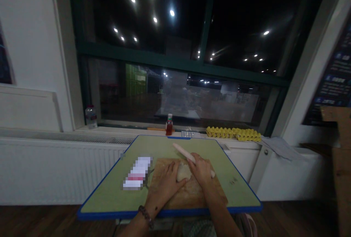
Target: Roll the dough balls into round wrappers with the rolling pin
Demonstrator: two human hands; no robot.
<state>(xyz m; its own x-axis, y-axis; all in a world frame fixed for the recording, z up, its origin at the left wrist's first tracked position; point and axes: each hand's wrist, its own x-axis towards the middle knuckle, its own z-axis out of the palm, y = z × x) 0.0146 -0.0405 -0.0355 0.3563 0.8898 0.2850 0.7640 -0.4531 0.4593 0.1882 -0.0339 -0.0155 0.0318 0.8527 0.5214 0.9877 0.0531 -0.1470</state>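
Observation:
A flat piece of pale dough [183, 172] lies on a wooden cutting board [189, 198]. My left hand [169, 181] rests at the dough's left side, with its fingers stretched out and the thumb at the near edge. From the right, my right hand [201, 169] is closed around a wooden rolling pin [182, 152]. The pin slants across the board's right part, its far end pointing up and left past the board's far edge. Part of the pin is hidden under the right hand.
The board sits on a green folding table [106, 193] with a blue rim. A blurred-out white sheet or screen [138, 171] lies left of the board. On the windowsill stand a sauce bottle [169, 125], a clear plastic bottle [91, 116] and yellow egg cartons [233, 133].

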